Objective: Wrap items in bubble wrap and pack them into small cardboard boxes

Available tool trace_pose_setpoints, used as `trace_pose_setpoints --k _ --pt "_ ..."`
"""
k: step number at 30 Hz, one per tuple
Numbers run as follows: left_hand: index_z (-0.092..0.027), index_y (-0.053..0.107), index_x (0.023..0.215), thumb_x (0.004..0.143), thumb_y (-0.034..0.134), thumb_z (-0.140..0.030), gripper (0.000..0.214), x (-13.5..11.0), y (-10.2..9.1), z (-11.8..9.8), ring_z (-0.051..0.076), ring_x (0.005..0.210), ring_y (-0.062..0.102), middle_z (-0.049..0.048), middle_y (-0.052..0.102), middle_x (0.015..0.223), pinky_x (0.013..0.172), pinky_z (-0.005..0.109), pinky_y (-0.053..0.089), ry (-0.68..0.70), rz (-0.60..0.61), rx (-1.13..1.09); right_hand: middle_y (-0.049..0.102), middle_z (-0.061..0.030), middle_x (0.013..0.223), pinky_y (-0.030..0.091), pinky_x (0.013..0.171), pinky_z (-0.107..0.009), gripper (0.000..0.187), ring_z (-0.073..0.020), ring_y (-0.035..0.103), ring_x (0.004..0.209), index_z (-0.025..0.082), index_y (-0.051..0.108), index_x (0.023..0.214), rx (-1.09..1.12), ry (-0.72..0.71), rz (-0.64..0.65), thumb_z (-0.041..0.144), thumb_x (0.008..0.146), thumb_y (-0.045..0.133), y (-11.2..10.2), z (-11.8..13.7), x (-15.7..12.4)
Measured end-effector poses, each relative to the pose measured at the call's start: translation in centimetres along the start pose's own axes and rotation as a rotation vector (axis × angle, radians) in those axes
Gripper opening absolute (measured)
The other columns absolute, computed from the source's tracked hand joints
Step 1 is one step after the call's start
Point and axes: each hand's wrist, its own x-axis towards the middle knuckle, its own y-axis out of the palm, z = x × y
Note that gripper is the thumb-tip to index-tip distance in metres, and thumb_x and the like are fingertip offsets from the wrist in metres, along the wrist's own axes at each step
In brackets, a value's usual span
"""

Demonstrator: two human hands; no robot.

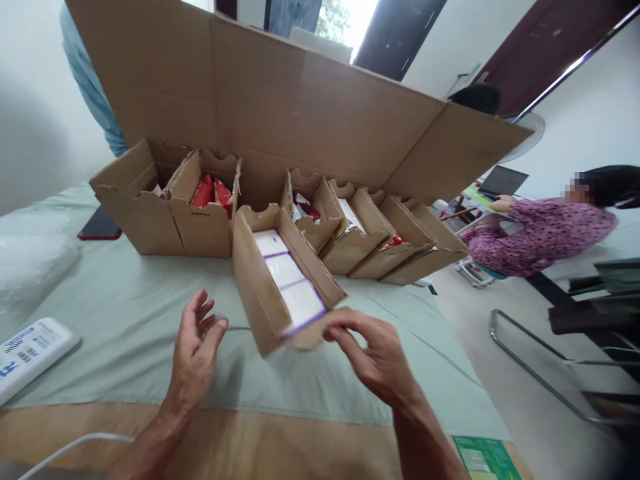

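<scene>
A narrow cardboard carton lies pulled out from a row of like cartons, holding white packets with purple edges. My right hand pinches the carton's near end flap with its fingertips. My left hand hovers open just left of the carton, palm turned inward, touching nothing. Behind stands the row of open cartons, some with red packets, inside a large flattened cardboard box.
A pale green sheet covers the table. A white labelled parcel lies at the left edge, a dark phone behind it. A seated person works at the right beside metal chair frames. A green booklet lies at the bottom.
</scene>
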Motion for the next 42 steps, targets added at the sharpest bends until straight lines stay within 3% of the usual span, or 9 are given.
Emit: trace_pose_setpoints --k 3,5,8,11,14,24,32,36,42 --pt "-0.029 0.043 0.152 0.087 0.067 -0.041 0.07 -1.2 -0.2 0.4 0.034 0.145 0.047 0.0138 0.046 0.159 0.12 0.058 0.04 0.01 0.043 0.038 0.078 -0.0062 0.093 0.058 0.069 -0.034 0.015 -0.0217 0.073 0.076 0.029 0.074 0.105 0.058 0.182 -0.241 0.039 0.097 0.066 -4.1 -2.1 -4.4" --pt "-0.029 0.043 0.152 0.086 0.068 -0.041 0.072 -2.4 0.0 0.9 0.034 0.144 0.049 0.0137 0.046 0.16 0.12 0.056 0.04 0.017 0.108 0.056 0.076 -0.0099 0.121 0.061 0.077 -0.038 0.043 -0.0244 0.075 0.091 0.034 0.061 0.136 0.192 0.281 -0.354 0.044 0.095 0.069 -5.4 -4.1 -6.6" --pt "-0.029 0.048 0.148 0.085 0.069 -0.041 0.068 -4.3 0.7 1.5 0.033 0.137 0.057 0.0133 0.051 0.155 0.114 0.051 0.049 0.021 0.209 0.091 0.068 -0.0131 0.139 0.062 0.086 -0.046 0.07 -0.0295 0.074 0.106 0.035 0.048 0.151 0.357 0.349 -0.183 0.051 0.088 0.075 -4.7 -6.7 -9.0" --pt "-0.027 0.055 0.142 0.086 0.068 -0.043 0.059 -5.4 1.2 1.7 0.031 0.131 0.061 0.0126 0.06 0.143 0.106 0.046 0.054 0.004 0.242 0.127 0.077 -0.014 0.11 0.061 0.081 -0.049 0.047 -0.0339 0.074 0.095 0.024 0.072 0.113 0.22 0.431 -0.032 0.057 0.081 0.079 -1.7 -7.6 -9.5" --pt "-0.025 0.058 0.136 0.09 0.063 -0.046 0.051 -4.5 1.2 1.2 0.029 0.126 0.063 0.0107 0.066 0.133 0.108 0.046 0.052 0.007 0.207 0.155 0.077 -0.0116 0.089 0.059 0.073 -0.045 0.038 -0.0317 0.072 0.082 0.021 0.071 0.091 0.104 0.481 -0.046 0.058 0.083 0.075 1.2 -7.3 -7.5" --pt "-0.015 0.056 0.139 0.086 0.058 -0.033 0.055 7.0 1.4 -1.1 0.037 0.145 0.043 0.02 0.054 0.144 0.12 0.059 0.037 0.264 -0.022 0.4 0.077 -0.0115 0.115 0.06 0.083 -0.04 0.045 -0.0258 0.073 0.099 0.021 0.066 0.116 0.479 0.367 -0.183 0.049 0.081 0.071 7.4 -8.4 3.2" --pt "-0.021 0.057 0.144 0.09 0.062 -0.037 0.056 0.9 -2.5 2.0 0.042 0.148 0.042 0.0198 0.052 0.155 0.121 0.065 0.033 0.356 0.198 0.735 0.071 -0.0023 0.064 0.049 0.056 -0.03 0.035 -0.0186 0.065 0.059 0.022 0.07 0.071 0.1 0.35 0.393 0.041 0.097 0.054 7.3 -4.1 0.1" --pt "-0.017 0.06 0.142 0.091 0.064 -0.03 0.052 -2.6 -3.9 3.8 0.04 0.151 0.04 0.0207 0.05 0.157 0.124 0.064 0.03 0.43 0.301 0.944 0.08 -0.0026 0.09 0.057 0.077 -0.031 0.022 -0.0194 0.074 0.083 0.023 0.078 0.096 0.09 0.007 0.482 0.028 0.1 0.056 12.2 2.1 5.3" --pt "-0.017 0.061 0.136 0.091 0.064 -0.027 0.046 -3.0 -3.8 5.3 0.039 0.149 0.042 0.0189 0.053 0.152 0.122 0.066 0.036 0.541 0.243 0.922 0.061 -0.0116 0.15 0.053 0.106 -0.043 0.029 -0.0283 0.056 0.137 0.019 0.074 0.121 -0.264 -0.571 0.577 0.012 0.099 0.056 27.0 10.7 18.2"
